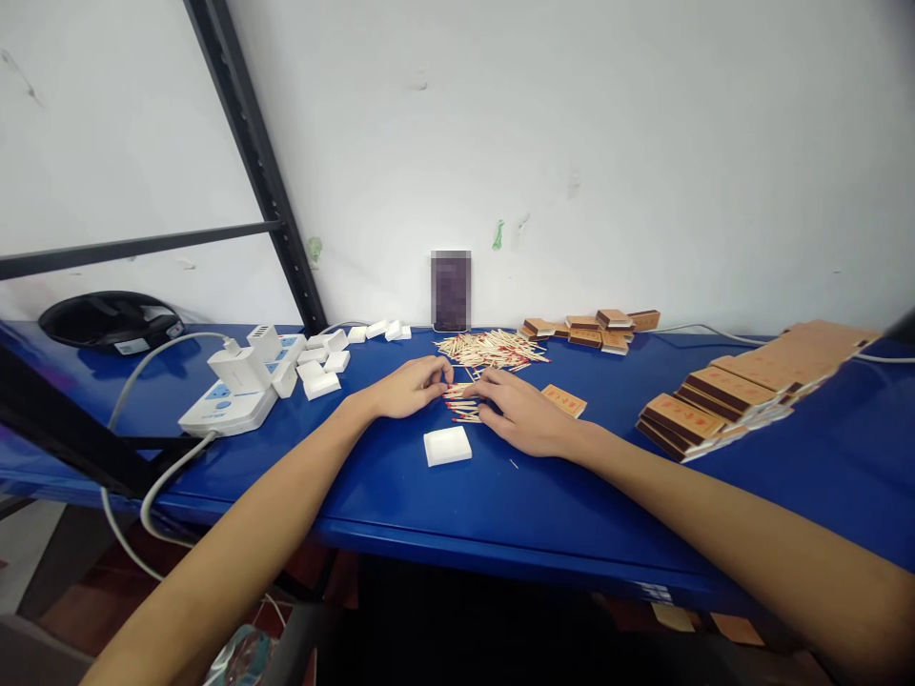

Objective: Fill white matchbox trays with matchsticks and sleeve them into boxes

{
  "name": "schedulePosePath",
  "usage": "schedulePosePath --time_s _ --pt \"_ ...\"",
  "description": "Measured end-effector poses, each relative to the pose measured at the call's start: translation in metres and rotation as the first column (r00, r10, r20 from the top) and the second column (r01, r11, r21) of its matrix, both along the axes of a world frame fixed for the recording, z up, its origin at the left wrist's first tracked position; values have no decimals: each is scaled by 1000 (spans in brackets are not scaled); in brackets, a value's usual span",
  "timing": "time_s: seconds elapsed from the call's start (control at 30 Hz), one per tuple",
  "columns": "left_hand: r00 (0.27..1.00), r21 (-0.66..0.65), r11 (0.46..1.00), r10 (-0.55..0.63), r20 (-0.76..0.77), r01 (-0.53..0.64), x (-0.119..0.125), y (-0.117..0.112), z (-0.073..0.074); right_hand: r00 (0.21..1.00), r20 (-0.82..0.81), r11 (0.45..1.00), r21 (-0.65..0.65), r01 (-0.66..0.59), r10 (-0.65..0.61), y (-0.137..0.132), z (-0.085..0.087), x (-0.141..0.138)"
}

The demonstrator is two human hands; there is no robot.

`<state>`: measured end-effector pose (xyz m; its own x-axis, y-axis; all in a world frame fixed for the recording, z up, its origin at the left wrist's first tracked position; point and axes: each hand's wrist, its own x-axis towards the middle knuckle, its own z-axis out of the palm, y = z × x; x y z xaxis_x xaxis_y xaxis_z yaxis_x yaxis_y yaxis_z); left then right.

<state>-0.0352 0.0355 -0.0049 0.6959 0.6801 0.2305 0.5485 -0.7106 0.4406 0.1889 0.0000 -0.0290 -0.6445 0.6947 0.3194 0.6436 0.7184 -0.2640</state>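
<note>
Several red-tipped matches [464,408] lie in a small row on the blue table between my hands. My left hand [413,389] is closed, its bent fingers and thumb gripping the red-headed end of some matches. From the other side, my right hand [521,412] curls its fingers onto the same matches; its fingertips partly hide them. Just in front of both hands sits a white matchbox tray [448,446]. Behind them spreads a heap of loose matches [493,350]. An orange matchbox sleeve [564,401] lies beside my right hand, partly covered by it.
White trays [321,381] are scattered at the left, near a power strip [227,408] with plugs and cables. Stacked matchboxes [704,410] stand at the right, and more matchboxes [597,329] at the back. A phone [452,291] leans on the wall. A black shelf post [257,162] rises left.
</note>
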Motion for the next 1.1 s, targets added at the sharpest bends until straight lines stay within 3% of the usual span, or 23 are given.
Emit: schedulePosePath --time_s 0.2,0.37,0.63,0.9,1.1 --pt "998 66 996 52 31 -54 0 -5 8 998 -60 998 -48 -27 24 -1 5 2" --pt "999 97 995 4 -54 1 -3 -8 16 999 -27 995 -91 -50 47 -4 12 6" --pt "988 55 998 -29 -149 37 0 -12 15 996 -50 992 -102 -78 73 -8 10 3" --pt "991 107 994 47 -122 -34 -4 -11 19 995 -66 995 -68 -74 70 -7 8 4" --pt "988 77 997 -12 -151 24 -2 -12 16 997 -45 995 -76 -63 59 -4 10 5"
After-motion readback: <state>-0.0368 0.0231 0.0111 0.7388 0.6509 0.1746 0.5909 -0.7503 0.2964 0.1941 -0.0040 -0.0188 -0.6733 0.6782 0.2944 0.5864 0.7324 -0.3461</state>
